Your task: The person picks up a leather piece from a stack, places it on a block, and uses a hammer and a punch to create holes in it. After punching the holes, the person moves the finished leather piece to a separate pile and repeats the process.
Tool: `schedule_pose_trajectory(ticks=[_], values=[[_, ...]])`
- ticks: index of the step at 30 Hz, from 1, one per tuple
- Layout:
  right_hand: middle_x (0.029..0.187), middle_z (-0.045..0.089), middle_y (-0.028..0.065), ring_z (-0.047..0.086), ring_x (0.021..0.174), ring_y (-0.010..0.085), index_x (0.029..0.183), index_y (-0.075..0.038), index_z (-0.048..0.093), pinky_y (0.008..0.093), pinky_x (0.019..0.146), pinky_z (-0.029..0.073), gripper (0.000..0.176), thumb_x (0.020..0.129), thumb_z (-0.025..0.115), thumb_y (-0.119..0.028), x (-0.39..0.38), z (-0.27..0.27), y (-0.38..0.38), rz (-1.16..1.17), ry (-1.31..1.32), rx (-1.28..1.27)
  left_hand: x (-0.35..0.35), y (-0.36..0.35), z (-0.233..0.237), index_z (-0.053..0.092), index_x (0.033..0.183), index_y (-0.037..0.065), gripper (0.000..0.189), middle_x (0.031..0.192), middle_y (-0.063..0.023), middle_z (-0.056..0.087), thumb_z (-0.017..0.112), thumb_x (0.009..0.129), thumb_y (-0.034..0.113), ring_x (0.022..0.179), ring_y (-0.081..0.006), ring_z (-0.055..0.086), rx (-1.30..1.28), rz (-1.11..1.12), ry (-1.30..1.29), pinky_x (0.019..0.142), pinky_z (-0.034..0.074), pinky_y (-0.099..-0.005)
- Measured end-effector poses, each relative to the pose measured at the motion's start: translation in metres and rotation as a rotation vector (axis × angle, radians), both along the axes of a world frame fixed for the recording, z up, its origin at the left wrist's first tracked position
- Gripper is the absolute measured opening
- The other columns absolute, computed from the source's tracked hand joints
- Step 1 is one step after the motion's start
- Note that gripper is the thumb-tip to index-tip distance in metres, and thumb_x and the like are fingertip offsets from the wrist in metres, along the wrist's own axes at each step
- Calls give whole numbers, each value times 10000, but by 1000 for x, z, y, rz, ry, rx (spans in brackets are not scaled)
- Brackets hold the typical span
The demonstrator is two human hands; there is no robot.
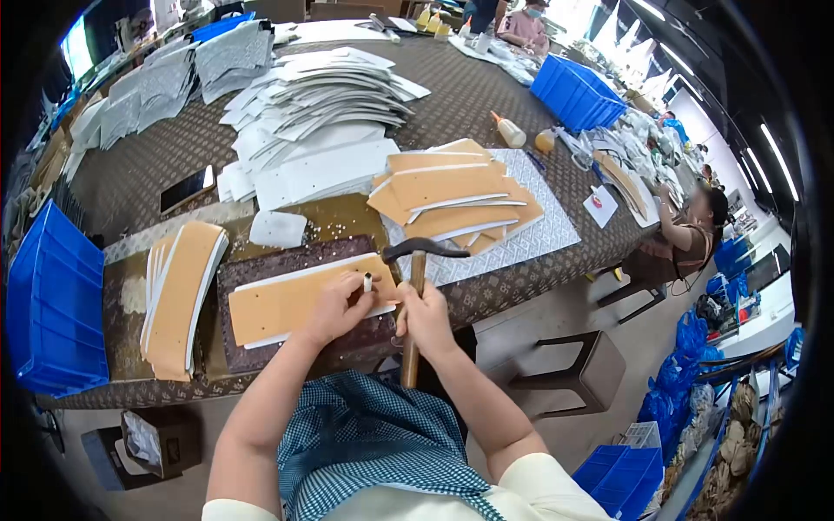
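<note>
My left hand (340, 308) is closed round a short hole punch (367, 283), pale with a dark top, held upright on a tan panel with a white underside (265, 306). A few small holes show in the panel. It lies on a dark board (239, 273). To the right, my right hand (426, 317) grips the wooden handle of a hammer (418, 271). The dark hammer head is raised, up and to the right of the punch and apart from it. The tip of the punch is hidden behind my fingers.
Tan panels (181, 300) lie left of the board, and more tan panels (452, 191) behind it on patterned paper. White sheets (321, 95), a phone (187, 189) and a glue bottle (509, 131) are farther back. A blue crate (56, 300) stands left; a stool (578, 373) stands right. A person (695, 226) sits at right.
</note>
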State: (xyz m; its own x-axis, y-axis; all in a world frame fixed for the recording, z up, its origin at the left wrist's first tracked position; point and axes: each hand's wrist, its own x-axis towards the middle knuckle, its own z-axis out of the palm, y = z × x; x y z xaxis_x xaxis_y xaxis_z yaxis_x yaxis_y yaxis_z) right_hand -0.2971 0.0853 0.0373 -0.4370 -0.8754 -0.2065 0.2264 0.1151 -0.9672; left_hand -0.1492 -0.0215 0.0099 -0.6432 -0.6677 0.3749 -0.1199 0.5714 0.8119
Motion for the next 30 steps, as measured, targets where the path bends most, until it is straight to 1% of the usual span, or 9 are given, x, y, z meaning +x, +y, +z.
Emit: schedule_pose_trajectory(ticks=[2, 8, 11, 15, 17, 19, 22, 25, 30], values=[[869, 703, 118, 522, 411, 111, 1049, 13, 516, 249, 378, 415, 203, 1037, 489, -188, 11, -23, -4, -48, 50, 49, 0, -2, -9, 702, 998, 15, 172, 956, -142, 693, 668, 885, 140, 821, -260, 683, 75, 18, -31, 744, 538, -338], [855, 703, 89, 553, 437, 111, 1033, 17, 527, 256, 403, 439, 216, 1032, 505, -197, 26, -24, 1, -75, 245, 20, 1, -5, -14, 695, 944, 21, 130, 895, -118, 694, 688, 883, 136, 768, -210, 680, 51, 27, 12, 709, 534, -316], [912, 727, 97, 557, 446, 104, 1037, 25, 539, 257, 420, 452, 233, 1034, 499, -204, 26, -21, 1, -74, 213, 30, 5, -1, 8, 662, 851, 27, 102, 844, -99, 677, 699, 878, 119, 729, -143, 649, 356, 291, -184, 682, 511, -275], [928, 735, 103, 557, 449, 102, 1060, 31, 546, 252, 433, 459, 247, 1037, 493, -209, 28, -22, 4, -98, 222, -21, 19, 7, 4, 584, 925, 17, 91, 877, -50, 670, 621, 940, 99, 776, -106, 624, 482, 253, 379, 711, 492, -250], [1013, 711, 116, 568, 480, 102, 1087, 27, 546, 249, 454, 470, 226, 1035, 492, -186, 29, -24, 6, -146, 199, -45, 47, 5, -4, 596, 976, 18, 89, 889, -43, 644, 538, 961, 83, 795, -85, 592, 440, 314, 424, 718, 477, -241], [1084, 690, 128, 575, 498, 102, 1112, 26, 543, 249, 463, 477, 218, 1033, 493, -171, 34, -33, 8, -222, 173, -150, 83, 10, 1, 619, 1006, 21, 152, 859, -12, 592, 487, 959, 79, 775, -80, 549, 539, 466, 398, 707, 452, -236], [1060, 647, 94, 583, 517, 103, 1186, 27, 524, 246, 482, 495, 247, 1033, 493, -164, 35, -37, 9, -236, 177, -135, 134, 6, 7, 656, 1028, 2, 182, 832, -15, 555, 519, 946, 89, 753, -111, 538, 197, 754, 91, 695, 441, -256], [1045, 645, 79, 593, 524, 103, 1210, 28, 519, 244, 484, 503, 271, 1029, 508, -173, 36, -32, 8, -250, 173, -116, 177, -1, -20, 663, 1140, -23, 266, 953, -121, 603, 610, 947, 152, 803, -222, 586, 27, 836, -92, 735, 474, -332], [1124, 659, 87, 594, 521, 101, 1185, 22, 537, 242, 481, 504, 255, 1018, 532, -171, 32, -32, 6, -153, 182, -58, 181, 3, -7, 678, 1125, -22, 286, 938, -116, 589, 653, 932, 187, 819, -232, 577, -13, 853, -258, 733, 467, -341]])
